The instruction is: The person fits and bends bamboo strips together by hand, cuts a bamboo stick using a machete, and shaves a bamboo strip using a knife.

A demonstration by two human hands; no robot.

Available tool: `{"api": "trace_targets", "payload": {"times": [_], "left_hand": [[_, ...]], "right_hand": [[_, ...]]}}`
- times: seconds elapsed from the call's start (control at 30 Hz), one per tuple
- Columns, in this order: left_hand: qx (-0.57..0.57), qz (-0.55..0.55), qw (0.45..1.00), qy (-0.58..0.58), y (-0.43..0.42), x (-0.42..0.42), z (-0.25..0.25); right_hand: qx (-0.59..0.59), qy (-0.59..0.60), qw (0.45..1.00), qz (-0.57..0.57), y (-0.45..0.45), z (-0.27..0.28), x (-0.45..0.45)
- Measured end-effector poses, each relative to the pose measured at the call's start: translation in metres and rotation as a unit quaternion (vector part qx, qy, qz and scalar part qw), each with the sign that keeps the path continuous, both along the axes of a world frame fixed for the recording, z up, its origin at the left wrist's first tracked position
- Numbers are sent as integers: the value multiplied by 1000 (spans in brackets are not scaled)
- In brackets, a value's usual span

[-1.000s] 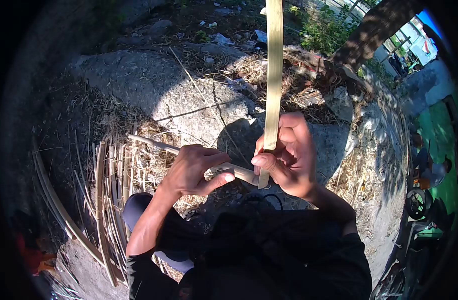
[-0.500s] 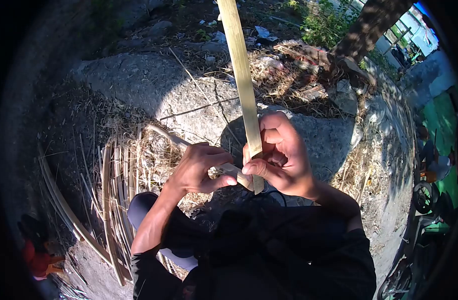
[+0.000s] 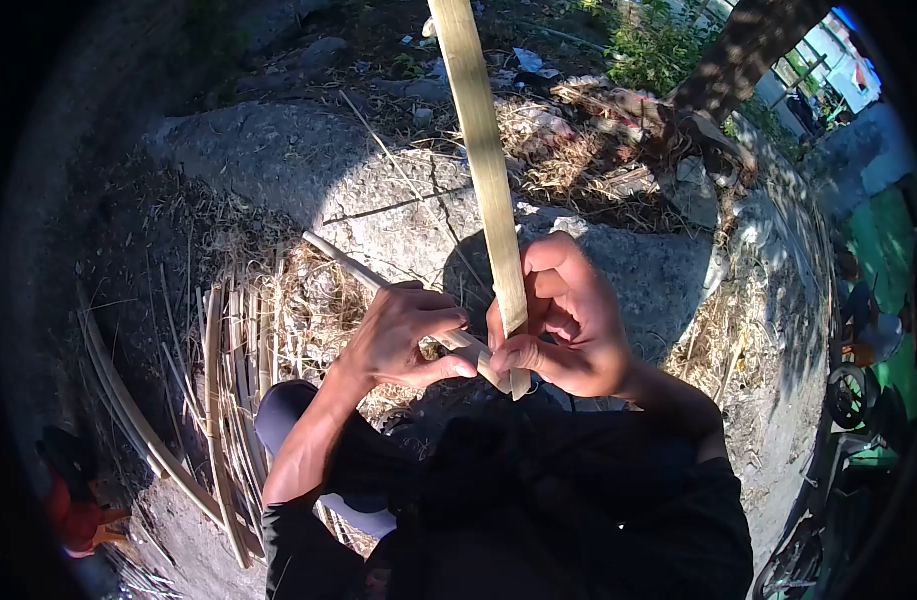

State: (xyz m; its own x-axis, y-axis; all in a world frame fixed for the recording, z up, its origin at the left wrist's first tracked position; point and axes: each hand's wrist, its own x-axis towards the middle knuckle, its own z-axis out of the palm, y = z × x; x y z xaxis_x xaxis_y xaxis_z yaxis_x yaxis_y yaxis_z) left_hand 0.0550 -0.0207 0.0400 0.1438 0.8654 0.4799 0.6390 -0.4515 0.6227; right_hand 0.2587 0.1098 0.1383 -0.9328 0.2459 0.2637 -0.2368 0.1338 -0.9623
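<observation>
Largest item: a pale, rough concrete slab point(image 3: 248, 145) crosses the middle of the frame, part sunlit, part in shade. Tree trunk point(image 3: 743, 65) leans in at upper right, with a leafy bush point(image 3: 653, 50) just left of it. A heap of wood strips point(image 3: 215, 420), some bowed, lies at lower left; dry straw point(image 3: 313, 300) is scattered beside it, toward centre. A wheel point(image 3: 851, 395) stands at the right edge.

Main piece: one long flat strip point(image 3: 486, 170), pale yellow, runs from the top edge of the frame down to just below centre, tilted slightly, its upper end out of view. Its lower part is in the right hand point(image 3: 576, 345): thumb pressed toward the curled fingers, strip gripped between them.

Second piece: a slimmer stick point(image 3: 343, 262), slanting from left of centre down to the right. The left hand point(image 3: 396, 338) is closed over it, fingers bent across, thumb extended along its lower side. Cannot tell whether the stick carries a blade; the right thumb covers part of that end.

Smallest: the strip's pointed tip point(image 3: 519, 384) shows below the right thumb, just beside the stick's lower end.
</observation>
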Motion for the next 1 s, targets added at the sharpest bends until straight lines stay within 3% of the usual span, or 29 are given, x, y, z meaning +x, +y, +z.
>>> {"api": "trace_targets", "payload": {"times": [1.0], "left_hand": [[-16, 6, 1000, 19, -3, -2, -2]], "right_hand": [[-32, -16, 999, 4, -1, 1, -1]]}}
